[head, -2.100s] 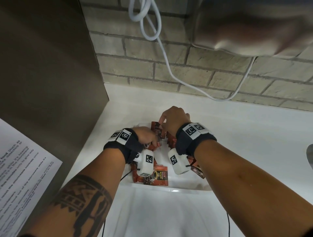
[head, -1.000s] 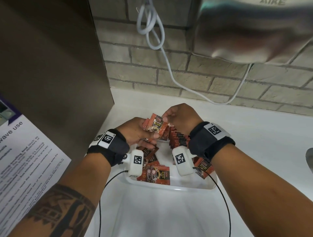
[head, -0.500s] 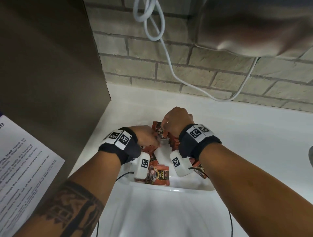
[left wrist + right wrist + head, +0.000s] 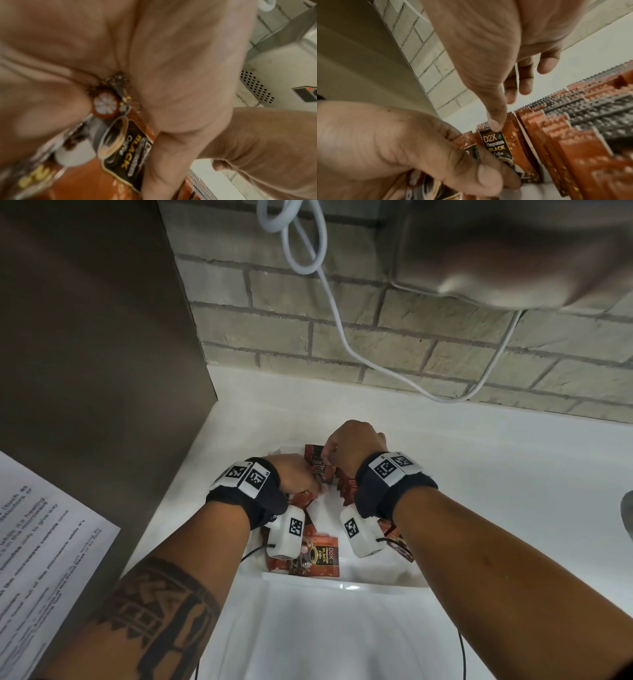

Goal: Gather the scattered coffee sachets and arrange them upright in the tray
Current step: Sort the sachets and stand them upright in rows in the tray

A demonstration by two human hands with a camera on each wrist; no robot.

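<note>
On the far left I see a paper sheet [image 4: 41, 546] w/ print, stuck on a brown cabinet [image 4: 96, 337] that stands left of the tray [image 4: 346, 585]. The tray is white & sits on the white counter [image 4: 496, 460], near the brick wall [image 4: 445, 347].

My left hand [image 4: 294, 474] is over the left part of the tray. Its fingers curl round a small bunch of sachets [image 4: 120, 146]; in the left wrist cam I see one pack squeezed btw thumb & fingers, w/ "BLACK" on it.

Just right of it, at the far end of the tray, is a sachet w/ "D2X" on it [image 4: 498, 146]. It stands up. My right hand [image 4: 352, 446] pinches its top edge; the right wrist cam shows the thumb tip on the front. The other fingers hang loose behind, a bit bent.

Right of that sachet is a row of sachets [image 4: 565, 128] standing up, packed side by side in the right part of the tray.

At the near end of the tray a few loose sachets [image 4: 318, 556] lie flat.

Above the tray a white cable [image 4: 342, 337] hangs on the wall, & a shiny metal box [image 4: 513, 251] is up at the right.
</note>
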